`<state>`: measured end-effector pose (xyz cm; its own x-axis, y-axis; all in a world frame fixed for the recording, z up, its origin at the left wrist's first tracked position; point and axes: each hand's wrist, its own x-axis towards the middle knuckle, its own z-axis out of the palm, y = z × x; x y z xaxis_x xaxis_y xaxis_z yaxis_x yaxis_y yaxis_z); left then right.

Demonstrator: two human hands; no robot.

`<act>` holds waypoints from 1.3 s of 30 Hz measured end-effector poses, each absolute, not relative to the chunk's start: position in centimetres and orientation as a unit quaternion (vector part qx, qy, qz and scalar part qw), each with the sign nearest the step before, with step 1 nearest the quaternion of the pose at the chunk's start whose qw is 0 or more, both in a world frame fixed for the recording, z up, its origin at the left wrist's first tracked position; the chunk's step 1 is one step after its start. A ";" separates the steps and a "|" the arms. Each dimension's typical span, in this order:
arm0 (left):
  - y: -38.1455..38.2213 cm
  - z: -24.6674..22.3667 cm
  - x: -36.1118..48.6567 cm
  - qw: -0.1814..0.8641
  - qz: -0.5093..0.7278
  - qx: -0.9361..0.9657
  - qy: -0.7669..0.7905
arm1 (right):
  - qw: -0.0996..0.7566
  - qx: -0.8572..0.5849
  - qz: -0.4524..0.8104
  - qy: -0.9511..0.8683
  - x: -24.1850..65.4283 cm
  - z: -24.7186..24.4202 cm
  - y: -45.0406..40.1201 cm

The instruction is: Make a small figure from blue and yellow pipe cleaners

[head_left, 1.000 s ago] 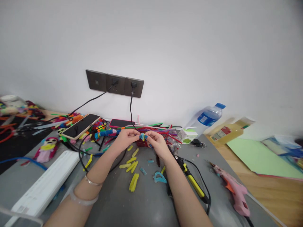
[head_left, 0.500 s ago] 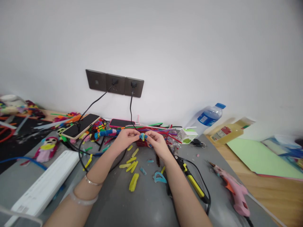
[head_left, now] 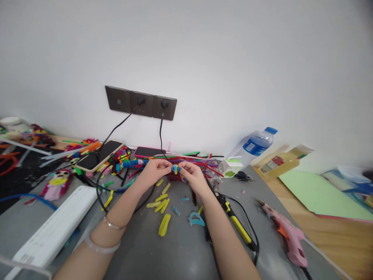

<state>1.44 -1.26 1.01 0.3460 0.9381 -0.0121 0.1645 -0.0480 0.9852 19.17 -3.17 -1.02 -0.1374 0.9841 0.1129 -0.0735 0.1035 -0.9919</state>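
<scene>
Between the fingertips of both hands is a small blue and yellow fuzzy piece (head_left: pixel 175 168), which looks like pipe cleaner. My left hand (head_left: pixel 155 172) pinches its left side, and my right hand (head_left: pixel 194 176) pinches its right side. The fingers hide much of its shape. Below the hands, several short yellow pipe cleaner pieces (head_left: pixel 162 206) lie on the grey table (head_left: pixel 180 258). A bent light-blue pipe cleaner loop (head_left: pixel 196 219) rests beside my right forearm. Behind the hands spreads a bundle of red and purple pipe cleaners (head_left: pixel 201 160).
Yellow-handled pliers (head_left: pixel 239 228) and a pink glue gun (head_left: pixel 288 235) lie on the right. A water bottle (head_left: pixel 258 142) stands by the wall. On the left are a white power strip (head_left: pixel 56 225), a phone (head_left: pixel 100 155), a pink doll (head_left: pixel 56 184) and black cables.
Both hands stay in nearly the same place, still pinching the blue and yellow piece. Only a slight shift of the fingers and the view shows.
</scene>
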 end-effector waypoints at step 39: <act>-1.1 0.7 1.4 0.535 0.362 0.623 0.442 | 0.503 -0.424 0.528 -0.538 19.1 -1.0 -3.2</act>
<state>1.42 -1.06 0.73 0.3467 0.9377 -0.0210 0.1628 -0.0381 0.9859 19.06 -3.20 -1.02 -0.1347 0.9864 0.0937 -0.0753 0.0841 -0.9936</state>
